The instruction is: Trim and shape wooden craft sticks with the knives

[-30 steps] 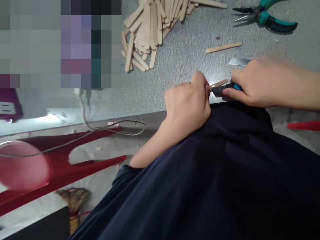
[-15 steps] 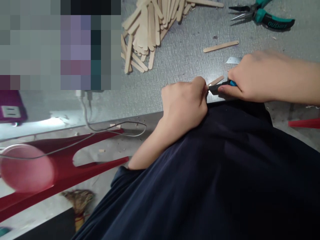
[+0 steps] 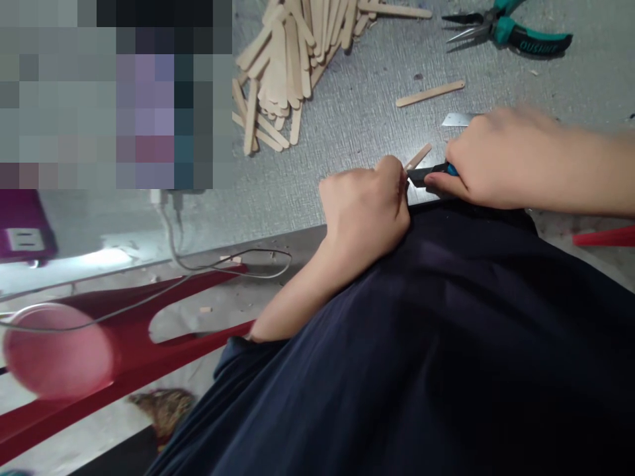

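Observation:
My left hand (image 3: 364,205) is closed at the table's front edge, its fingers pinching a wooden craft stick (image 3: 420,157). One end of that stick juts out past my fingertips. My right hand (image 3: 496,158) wraps round a utility knife (image 3: 421,176) with a black and blue body. The knife's front end meets the stick right beside my left fingertips; the contact point is mostly hidden. A flat metal blade with a slanted end (image 3: 455,119) shows from behind my right knuckles. Farther back lies a single craft stick (image 3: 430,94) with a small dark hole near one end.
A heap of craft sticks (image 3: 282,66) spreads across the back of the grey table (image 3: 367,119). Green-and-black needle-nose pliers (image 3: 506,30) lie at the back right. At left are a white cable (image 3: 171,235), a red stool (image 3: 129,317) and a pink round container (image 3: 59,350).
The protruding stick end now points more steeply upward. The knife has shifted slightly with my right hand. The whole view has moved a little; both hands keep their grip.

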{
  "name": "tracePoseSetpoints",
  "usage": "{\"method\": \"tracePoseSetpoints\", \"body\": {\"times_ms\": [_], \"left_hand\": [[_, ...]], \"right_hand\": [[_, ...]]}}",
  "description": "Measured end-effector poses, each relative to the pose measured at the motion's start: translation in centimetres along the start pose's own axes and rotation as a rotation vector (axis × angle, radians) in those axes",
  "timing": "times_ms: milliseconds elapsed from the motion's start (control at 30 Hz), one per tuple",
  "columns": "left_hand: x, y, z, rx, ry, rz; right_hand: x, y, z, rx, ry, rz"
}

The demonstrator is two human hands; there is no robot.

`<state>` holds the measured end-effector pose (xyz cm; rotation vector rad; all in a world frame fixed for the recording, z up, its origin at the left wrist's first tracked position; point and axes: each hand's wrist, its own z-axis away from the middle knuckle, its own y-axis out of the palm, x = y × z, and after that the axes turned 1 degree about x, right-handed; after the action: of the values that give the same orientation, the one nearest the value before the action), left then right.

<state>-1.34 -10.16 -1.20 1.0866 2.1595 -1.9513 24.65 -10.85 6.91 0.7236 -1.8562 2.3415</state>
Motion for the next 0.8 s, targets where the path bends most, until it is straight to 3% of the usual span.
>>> {"method": "tracePoseSetpoints", "body": {"times_ms": [167,233,333,567,800], "left_hand": [[-1.9,-1.4,-0.4,0.117,-0.066,-0.143],[-2.8,-2.2,-0.6,0.211,-0.112,-0.19],[-3.2,-2.8,-0.8,0.256,-0.122,-0.185],[-1.3,-2.4,-0.1,0.168,-0.054,0.031],[-0.7,-2.1,0.5,0.068,0.03,0.186]], "right_hand": [[2.2,-1.3,0.8,0.214,0.106,0.344],[2.2,-1.2,1.1,0.231,0.076,0.342],[1.8,-0.8,1.4,0.21,0.09,0.306],[2.2,-0.9,1.9,0.242,0.148,0.386],[1.5,-0.3,2.5,0.141,0.088,0.334]]}}
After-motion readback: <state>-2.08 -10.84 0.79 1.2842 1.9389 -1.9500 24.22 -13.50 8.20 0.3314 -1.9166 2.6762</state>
